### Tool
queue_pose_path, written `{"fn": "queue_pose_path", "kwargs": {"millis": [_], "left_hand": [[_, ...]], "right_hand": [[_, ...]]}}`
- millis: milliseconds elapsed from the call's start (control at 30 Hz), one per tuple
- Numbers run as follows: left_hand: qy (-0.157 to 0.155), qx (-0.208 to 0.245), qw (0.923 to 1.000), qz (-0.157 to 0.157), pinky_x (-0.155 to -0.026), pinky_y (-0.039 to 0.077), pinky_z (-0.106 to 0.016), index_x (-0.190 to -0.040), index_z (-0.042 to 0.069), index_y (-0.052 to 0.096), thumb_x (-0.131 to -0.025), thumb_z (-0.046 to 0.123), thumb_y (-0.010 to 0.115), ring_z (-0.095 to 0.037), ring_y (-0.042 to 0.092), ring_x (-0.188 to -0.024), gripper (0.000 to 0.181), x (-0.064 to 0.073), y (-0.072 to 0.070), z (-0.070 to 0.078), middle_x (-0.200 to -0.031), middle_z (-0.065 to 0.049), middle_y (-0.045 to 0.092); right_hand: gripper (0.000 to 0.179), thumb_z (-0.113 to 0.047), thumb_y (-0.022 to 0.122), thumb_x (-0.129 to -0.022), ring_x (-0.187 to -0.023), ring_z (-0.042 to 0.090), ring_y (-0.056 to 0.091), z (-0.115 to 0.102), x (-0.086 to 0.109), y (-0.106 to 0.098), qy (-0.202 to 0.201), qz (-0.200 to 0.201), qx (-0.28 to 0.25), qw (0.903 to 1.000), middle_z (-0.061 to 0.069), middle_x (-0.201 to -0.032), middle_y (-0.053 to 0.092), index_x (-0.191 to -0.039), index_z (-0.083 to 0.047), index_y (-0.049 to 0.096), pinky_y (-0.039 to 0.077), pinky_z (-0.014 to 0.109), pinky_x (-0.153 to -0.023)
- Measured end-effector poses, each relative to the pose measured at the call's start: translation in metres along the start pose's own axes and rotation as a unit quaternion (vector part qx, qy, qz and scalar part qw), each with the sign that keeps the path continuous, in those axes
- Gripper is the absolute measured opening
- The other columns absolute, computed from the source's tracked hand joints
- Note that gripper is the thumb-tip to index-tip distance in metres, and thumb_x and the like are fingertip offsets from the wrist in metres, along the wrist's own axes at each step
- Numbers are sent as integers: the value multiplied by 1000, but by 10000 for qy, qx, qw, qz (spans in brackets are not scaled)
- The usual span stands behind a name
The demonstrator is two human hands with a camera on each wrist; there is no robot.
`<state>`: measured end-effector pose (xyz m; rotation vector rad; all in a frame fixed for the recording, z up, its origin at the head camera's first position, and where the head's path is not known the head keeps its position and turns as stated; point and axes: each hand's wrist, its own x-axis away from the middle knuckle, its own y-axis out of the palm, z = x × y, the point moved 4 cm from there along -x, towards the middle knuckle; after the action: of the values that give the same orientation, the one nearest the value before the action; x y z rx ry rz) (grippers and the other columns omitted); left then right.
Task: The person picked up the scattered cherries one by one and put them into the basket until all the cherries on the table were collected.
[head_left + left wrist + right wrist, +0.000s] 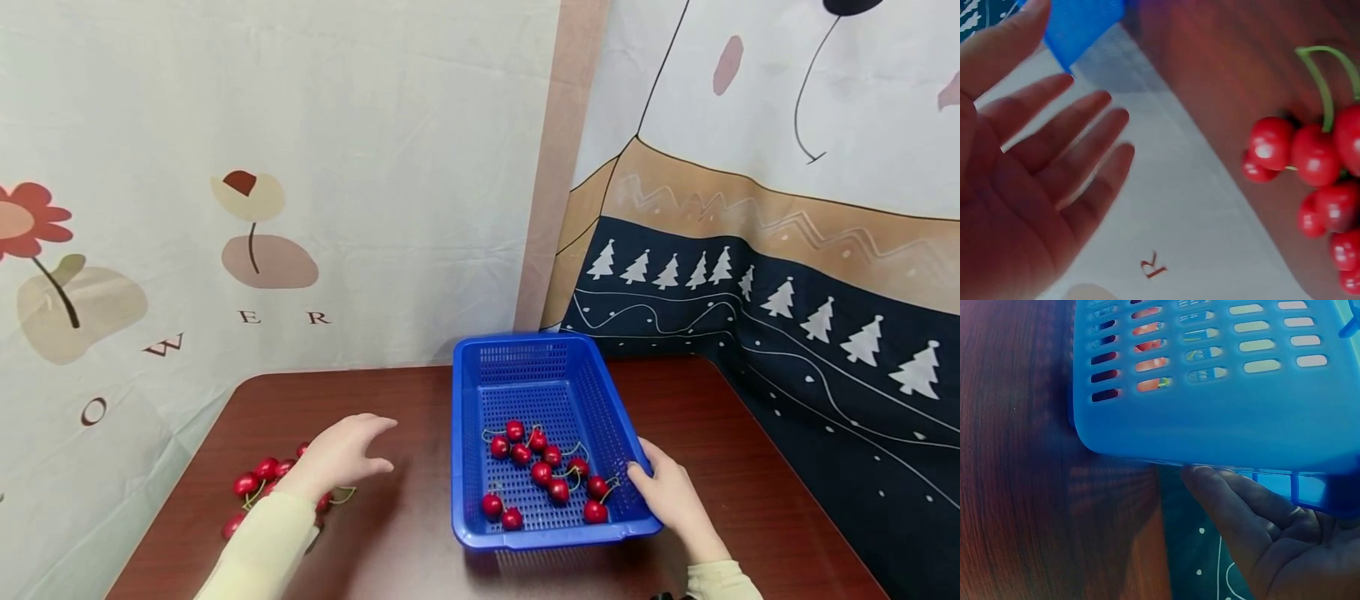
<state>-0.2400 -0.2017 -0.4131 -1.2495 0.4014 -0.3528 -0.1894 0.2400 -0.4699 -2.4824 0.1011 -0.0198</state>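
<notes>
A blue plastic basket [555, 537] with slotted walls holds several red cherries [541, 473] with green stems on its floor. My right hand [671, 496] grips its right rim, thumb over the edge. In the right wrist view, the fingers [1222, 494] reach beneath the rim beside the basket wall [1210, 425]. To the basket's left, my left hand [341, 454] hovers over the table, fingers extended and holding nothing. Another group of cherries [246, 483] lies on the table by the left forearm, which partly covers it. These cherries [1316, 156] appear apart from the hand in the left wrist view.
The brown wooden table [408, 508] has its back edge against a pale printed cloth [405, 208]. A dark cloth with white trees [780, 296] hangs along the right side. Bare tabletop shows between the loose cherries and the basket.
</notes>
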Motion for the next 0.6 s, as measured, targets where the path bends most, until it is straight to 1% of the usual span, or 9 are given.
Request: {"fn": "queue_pose_path", "kwargs": {"millis": [133,200,333,400,467,600], "left_hand": [[-463,-335,9982,160,-87,50,-54,-120,3,67,-73,26,86,-36,62,-108,55,10,7,-7,-115,-15,67],[-606,-480,9968,191,-85,50,-56,-116,4,68,-72,26,87,-37,64,-104,53,14,11,-10,-112,-16,68],[-826,-596,9947,136,-78,52,-57,-111,5,69,-70,25,89,-36,66,-95,50,21,21,-15,-105,-15,69],[-895,-630,9939,154,-74,53,-54,-108,6,70,-68,23,90,-35,66,-89,48,23,26,-17,-99,-14,70],[-910,-691,9933,176,-68,54,-49,-102,7,70,-67,21,90,-31,65,-80,43,25,31,-19,-90,-11,68],[-819,-876,9924,281,-56,49,-42,-86,11,66,-65,17,90,-23,59,-64,33,29,40,-22,-72,-3,58]], "right_hand": [[47,-8,54,-97,-82,31,71,0,0,0,-4,-1,6,10000,30,-115,64,-141,6,45,59,47,-70],[47,-8,53,-97,-82,31,71,0,-1,0,4,-9,-8,10000,30,-115,64,-141,6,45,59,47,-69],[47,-8,54,-97,-82,31,71,-1,-1,-1,2,-4,-4,10000,30,-115,64,-141,6,45,59,47,-69],[47,-8,54,-97,-82,30,71,-2,-1,-1,-6,-3,6,10000,29,-115,65,-141,6,45,59,47,-69],[47,-9,54,-97,-81,30,71,-3,-1,0,-38,-9,21,10000,29,-114,65,-141,7,45,58,47,-69],[47,-8,55,-97,-82,30,70,-2,-1,0,-88,12,67,9999,28,-114,65,-140,7,46,58,46,-69]]}}
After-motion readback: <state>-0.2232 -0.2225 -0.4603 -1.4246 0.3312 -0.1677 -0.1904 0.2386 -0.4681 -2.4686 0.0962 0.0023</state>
